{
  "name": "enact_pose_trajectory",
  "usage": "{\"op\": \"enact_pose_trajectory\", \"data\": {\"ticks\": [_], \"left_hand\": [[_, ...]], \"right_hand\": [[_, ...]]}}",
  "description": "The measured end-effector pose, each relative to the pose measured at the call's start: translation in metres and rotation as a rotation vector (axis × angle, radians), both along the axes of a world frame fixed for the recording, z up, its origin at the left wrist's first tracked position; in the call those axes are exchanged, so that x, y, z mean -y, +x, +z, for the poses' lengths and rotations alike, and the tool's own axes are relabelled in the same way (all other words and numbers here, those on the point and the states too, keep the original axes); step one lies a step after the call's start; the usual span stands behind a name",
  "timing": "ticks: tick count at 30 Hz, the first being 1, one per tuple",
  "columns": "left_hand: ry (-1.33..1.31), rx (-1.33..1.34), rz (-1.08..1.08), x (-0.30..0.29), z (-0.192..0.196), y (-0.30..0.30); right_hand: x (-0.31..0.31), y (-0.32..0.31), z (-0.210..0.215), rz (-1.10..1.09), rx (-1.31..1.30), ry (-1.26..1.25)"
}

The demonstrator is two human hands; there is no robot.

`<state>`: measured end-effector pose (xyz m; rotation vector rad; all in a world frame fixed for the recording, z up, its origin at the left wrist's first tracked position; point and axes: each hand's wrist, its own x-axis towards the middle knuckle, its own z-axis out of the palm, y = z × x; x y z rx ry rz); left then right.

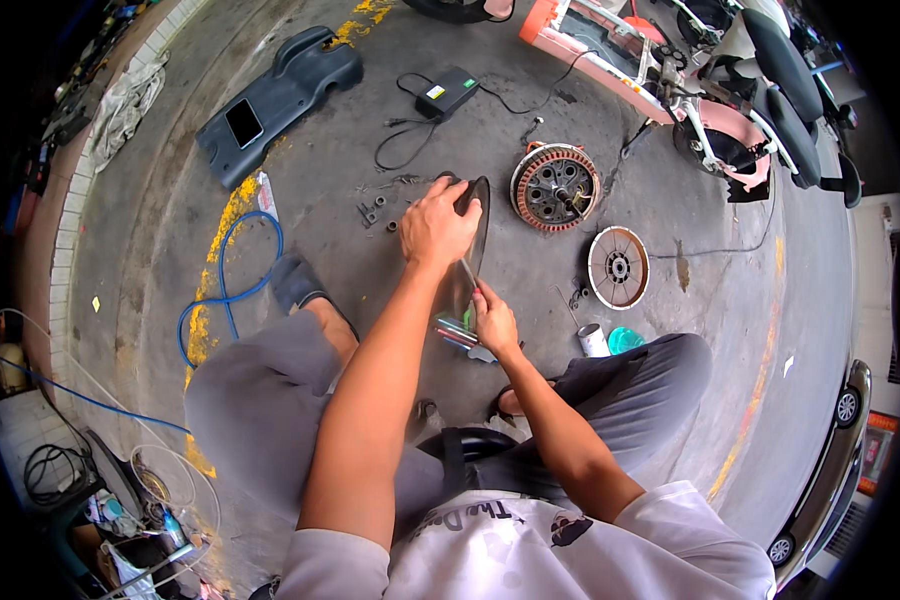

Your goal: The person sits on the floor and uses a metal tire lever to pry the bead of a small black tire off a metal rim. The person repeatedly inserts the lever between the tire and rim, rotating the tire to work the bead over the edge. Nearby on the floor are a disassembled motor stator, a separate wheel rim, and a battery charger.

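Note:
My left hand [438, 225] is closed over the top of a dark, round wheel-like part [484, 222] that stands on edge and shows only as a narrow rim. Lower down, my right hand [495, 320] is wrapped round a thin metal rod-shaped tool [468, 272], its tip reaching up to that part beneath my left wrist. Whether it is a screwdriver or a lever I cannot tell. A motor stator [555, 187] with copper windings lies right of my hands, and a round spoked cover [618, 268] sits below it. Loose bolts and nuts [372, 212] are scattered to the left.
A grey plastic panel [280, 100] carries a phone [243, 123]. Beyond my hands lies a black charger [450, 95] with cables. A blue hose [232, 298] curls at left. A white cup [592, 340] and teal bowl [625, 341] stand by my right knee; a pink scooter [730, 130] is far right.

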<state>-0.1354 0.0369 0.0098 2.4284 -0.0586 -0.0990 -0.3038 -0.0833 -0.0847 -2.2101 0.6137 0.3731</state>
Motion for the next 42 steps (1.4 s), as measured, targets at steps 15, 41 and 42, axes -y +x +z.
{"op": "enact_pose_trajectory", "data": {"ticks": [15,41,42], "left_hand": [[-0.038,-0.002,0.044,-0.015,-0.006,0.02],[0.005,-0.014,0.042,-0.013,-0.007,0.03],[-0.004,-0.015,0.038,-0.013,-0.007,0.031]], "right_hand": [[-0.009,-0.024,0.003,0.044,0.037,0.009],[-0.019,-0.051,0.011,-0.074,0.077,0.169],[-0.029,-0.065,0.031,-0.078,0.096,0.101]]}}
